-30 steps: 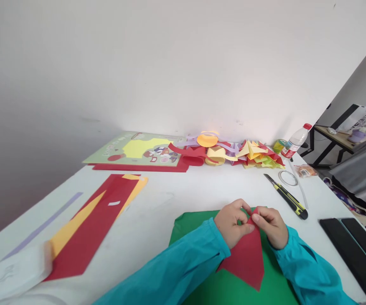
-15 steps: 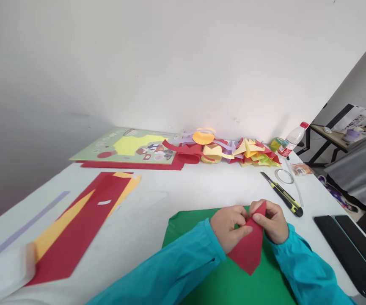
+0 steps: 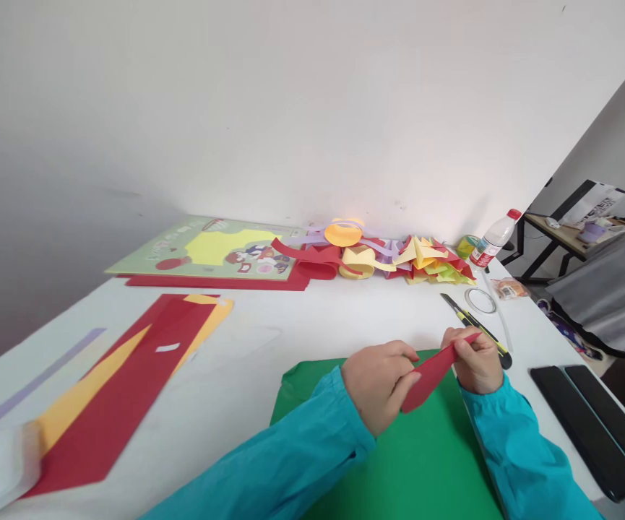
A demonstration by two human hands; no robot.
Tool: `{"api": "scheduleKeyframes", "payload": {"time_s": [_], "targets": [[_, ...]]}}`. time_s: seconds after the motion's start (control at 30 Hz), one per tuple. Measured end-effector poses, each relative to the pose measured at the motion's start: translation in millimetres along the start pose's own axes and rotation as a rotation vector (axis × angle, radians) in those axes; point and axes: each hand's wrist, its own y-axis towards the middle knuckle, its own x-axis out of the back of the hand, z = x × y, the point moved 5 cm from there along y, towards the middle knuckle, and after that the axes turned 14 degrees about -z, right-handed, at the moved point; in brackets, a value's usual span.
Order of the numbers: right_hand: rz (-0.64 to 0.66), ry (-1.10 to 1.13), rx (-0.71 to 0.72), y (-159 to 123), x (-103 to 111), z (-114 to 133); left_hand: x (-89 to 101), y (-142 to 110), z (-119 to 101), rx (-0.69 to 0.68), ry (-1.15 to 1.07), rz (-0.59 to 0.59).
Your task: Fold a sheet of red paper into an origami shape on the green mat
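A piece of folded red paper (image 3: 429,377) is held up between my two hands, above a green sheet (image 3: 410,462) on the white table. My left hand (image 3: 380,380) pinches its lower left part between thumb and fingers. At the upper right, my right hand (image 3: 473,360) grips the pointed end, with the thumb on top. The paper is tilted, so its face shows narrow. Just beyond my right hand lies a yellow and black utility knife (image 3: 480,328), partly hidden by that hand.
Red paper strips (image 3: 128,390) and orange pieces lie at the left, near a blurred white object (image 3: 1,458). Folded paper shapes (image 3: 425,260), a pale green board (image 3: 182,249) and a bottle (image 3: 495,240) stand along the wall. Tape (image 3: 480,300) and a black case (image 3: 586,430) are at right.
The red paper has turned from a broad upright face to a narrow slant. My right hand has moved slightly right, and my left hand has slid away from it, down the paper.
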Motion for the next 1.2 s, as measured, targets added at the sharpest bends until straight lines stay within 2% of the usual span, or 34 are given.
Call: {"api": "scheduleKeyframes", "payload": {"time_s": [0.2, 0.3, 0.47, 0.7, 0.8, 0.97, 1.2], "targets": [[-0.091, 0.054, 0.034, 8.5, 7.7, 7.8, 21.2, 7.7, -8.9, -0.042, -0.017, -0.196], [-0.065, 0.095, 0.020, 7.4, 7.8, 5.8, 24.8, 8.9, -5.9, 0.004, -0.104, -0.292], [-0.030, 0.134, 0.015, 6.1, 9.2, 3.7, 26.4, 9.8, -0.6, 0.045, -0.203, -0.371], [-0.059, 0.095, 0.009, 7.6, 9.3, 3.8, 28.9, 10.8, 0.7, 0.061, -0.209, -0.419], [-0.097, 0.097, -0.022, 7.6, 10.8, 1.8, 28.7, 11.3, 2.9, 0.128, -0.248, -0.429], [-0.065, 0.152, -0.039, 6.5, 11.9, -1.6, 28.5, 11.3, 8.7, 0.266, -0.352, -0.457], [-0.062, 0.184, -0.065, 7.1, 16.1, -7.5, 27.0, 9.0, 16.4, 0.328, -0.513, -0.486]]}}
